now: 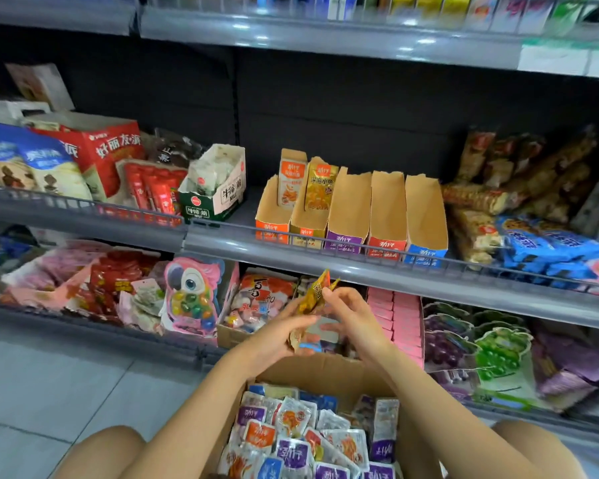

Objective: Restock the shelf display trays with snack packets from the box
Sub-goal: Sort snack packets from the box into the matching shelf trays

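five cardboard display trays stand side by side on the middle shelf (218, 242): orange tray (273, 210), yellow tray (308, 219), purple tray (348, 205), red tray (386, 205) and blue tray (424, 209). one orange packet (291, 183) shows upright at the back of the orange tray, and one yellow packet (320, 188) at the back of the yellow tray; the other three show only bare brown card inside.

below them, in front of the lower shelf, both hands meet on a small bundle of yellow packets (314, 294). the left grip (284, 335) is curled round the bundle's lower end from beneath; the right grip (350, 316) pinches its upper part with fingers and thumb. the bundle is blurred, perhaps two or three packets, and tilts up toward the shelf rail.

the open cardboard box (325, 371) sits under the forearms, heaped with loose packets (293, 447) in purple, orange, blue and white, too many to count.
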`<state>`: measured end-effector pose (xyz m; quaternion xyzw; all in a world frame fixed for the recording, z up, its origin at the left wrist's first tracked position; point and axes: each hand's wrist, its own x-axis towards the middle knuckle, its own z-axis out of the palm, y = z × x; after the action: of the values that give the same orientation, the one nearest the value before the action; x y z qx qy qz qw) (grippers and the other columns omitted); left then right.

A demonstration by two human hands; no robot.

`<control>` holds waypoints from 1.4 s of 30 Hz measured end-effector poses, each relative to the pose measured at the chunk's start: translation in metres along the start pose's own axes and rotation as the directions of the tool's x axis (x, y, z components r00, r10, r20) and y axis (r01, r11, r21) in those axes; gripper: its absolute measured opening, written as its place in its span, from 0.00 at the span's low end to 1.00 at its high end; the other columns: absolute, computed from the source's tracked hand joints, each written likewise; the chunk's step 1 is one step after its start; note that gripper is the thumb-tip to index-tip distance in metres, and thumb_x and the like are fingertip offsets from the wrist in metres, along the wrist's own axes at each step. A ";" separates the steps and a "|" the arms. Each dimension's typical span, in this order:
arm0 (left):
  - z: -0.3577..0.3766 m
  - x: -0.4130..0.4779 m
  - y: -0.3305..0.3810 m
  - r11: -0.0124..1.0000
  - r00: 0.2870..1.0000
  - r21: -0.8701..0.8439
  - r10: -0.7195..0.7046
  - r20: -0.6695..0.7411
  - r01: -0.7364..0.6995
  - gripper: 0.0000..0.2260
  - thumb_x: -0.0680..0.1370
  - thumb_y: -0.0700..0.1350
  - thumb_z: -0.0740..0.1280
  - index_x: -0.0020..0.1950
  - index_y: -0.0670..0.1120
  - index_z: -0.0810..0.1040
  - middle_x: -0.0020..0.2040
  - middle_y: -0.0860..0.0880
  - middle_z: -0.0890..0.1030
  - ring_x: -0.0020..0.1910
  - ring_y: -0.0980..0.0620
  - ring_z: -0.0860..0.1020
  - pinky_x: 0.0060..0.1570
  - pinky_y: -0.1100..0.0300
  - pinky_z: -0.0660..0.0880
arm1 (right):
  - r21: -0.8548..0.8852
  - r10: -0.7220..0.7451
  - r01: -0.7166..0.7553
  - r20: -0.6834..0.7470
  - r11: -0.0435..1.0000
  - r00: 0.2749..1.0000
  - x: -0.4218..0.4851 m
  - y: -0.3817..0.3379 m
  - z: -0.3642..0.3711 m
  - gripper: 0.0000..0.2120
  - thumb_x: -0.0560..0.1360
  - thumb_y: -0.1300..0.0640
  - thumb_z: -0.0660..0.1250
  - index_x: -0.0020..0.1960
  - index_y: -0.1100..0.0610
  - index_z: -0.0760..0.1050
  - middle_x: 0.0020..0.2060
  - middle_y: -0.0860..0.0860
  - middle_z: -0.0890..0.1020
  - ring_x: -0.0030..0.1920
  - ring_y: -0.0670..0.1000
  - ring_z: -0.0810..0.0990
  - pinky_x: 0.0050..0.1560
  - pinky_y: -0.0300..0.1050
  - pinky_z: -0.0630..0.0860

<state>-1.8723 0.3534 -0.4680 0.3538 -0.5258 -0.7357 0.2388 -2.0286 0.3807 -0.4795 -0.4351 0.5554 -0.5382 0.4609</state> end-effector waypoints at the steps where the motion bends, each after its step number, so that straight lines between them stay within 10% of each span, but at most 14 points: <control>1: -0.001 -0.001 0.003 0.992 0.999 -0.125 -0.016 0.042 0.021 0.18 0.75 0.47 0.65 0.64 0.51 0.71 0.59 0.46 0.79 0.48 0.49 0.80 0.52 0.51 0.77 | -0.066 -0.051 0.049 -0.034 0.997 0.998 0.000 -0.005 -0.002 0.18 0.75 0.46 0.64 0.54 0.61 0.70 0.48 0.52 0.77 0.49 0.48 0.77 0.47 0.40 0.76; 9: 0.000 0.000 0.021 0.919 0.978 -0.377 -0.041 0.203 0.117 0.20 0.74 0.53 0.59 0.61 0.44 0.74 0.53 0.39 0.83 0.41 0.42 0.81 0.43 0.52 0.74 | -0.048 -0.042 0.045 0.054 0.998 0.998 0.009 -0.039 -0.022 0.16 0.73 0.56 0.71 0.59 0.51 0.73 0.47 0.50 0.83 0.44 0.47 0.82 0.36 0.34 0.76; 13: 0.001 0.008 0.030 0.986 0.988 -0.150 -0.048 0.150 0.070 0.20 0.76 0.57 0.59 0.63 0.48 0.73 0.60 0.41 0.79 0.56 0.39 0.79 0.58 0.45 0.75 | -0.042 -0.115 0.113 -0.038 0.993 0.993 0.015 -0.051 -0.028 0.11 0.72 0.59 0.72 0.53 0.53 0.77 0.44 0.53 0.83 0.42 0.48 0.81 0.43 0.39 0.78; 19: -0.004 0.016 0.053 0.921 0.975 0.328 0.221 0.008 -0.211 0.12 0.74 0.42 0.70 0.57 0.44 0.77 0.52 0.47 0.83 0.49 0.52 0.83 0.48 0.56 0.81 | -0.147 -0.202 0.192 -0.051 0.970 0.978 0.028 -0.079 -0.040 0.10 0.72 0.58 0.71 0.53 0.53 0.78 0.44 0.53 0.82 0.42 0.49 0.81 0.43 0.41 0.79; 26: -0.007 0.023 0.078 0.930 0.942 0.157 0.336 0.012 -0.333 0.10 0.74 0.38 0.68 0.55 0.46 0.76 0.49 0.47 0.84 0.47 0.52 0.83 0.47 0.57 0.81 | -0.007 -0.019 0.020 0.117 1.000 0.993 0.052 -0.106 -0.035 0.09 0.76 0.53 0.65 0.53 0.55 0.79 0.38 0.49 0.84 0.38 0.45 0.81 0.45 0.38 0.78; 36: -0.018 0.057 0.097 0.929 0.935 0.109 0.356 0.002 -0.354 0.18 0.72 0.33 0.70 0.57 0.48 0.74 0.50 0.49 0.83 0.46 0.54 0.83 0.42 0.61 0.80 | -0.105 -0.076 0.069 -0.057 0.992 0.996 0.093 -0.126 -0.026 0.10 0.75 0.50 0.67 0.54 0.53 0.76 0.39 0.49 0.83 0.35 0.43 0.82 0.32 0.33 0.76; 42: -0.034 0.091 0.120 0.923 0.934 0.153 0.356 0.004 -0.353 0.17 0.75 0.33 0.68 0.61 0.46 0.72 0.51 0.48 0.82 0.46 0.55 0.83 0.42 0.63 0.80 | -0.108 0.046 -0.021 0.232 0.994 0.972 0.127 -0.152 -0.049 0.18 0.73 0.59 0.70 0.60 0.50 0.71 0.55 0.54 0.82 0.55 0.52 0.82 0.54 0.46 0.80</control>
<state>-1.9061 0.2268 -0.3861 0.2789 -0.6326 -0.6340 0.3465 -2.1036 0.2592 -0.3333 -0.5095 0.5320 -0.4455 0.5089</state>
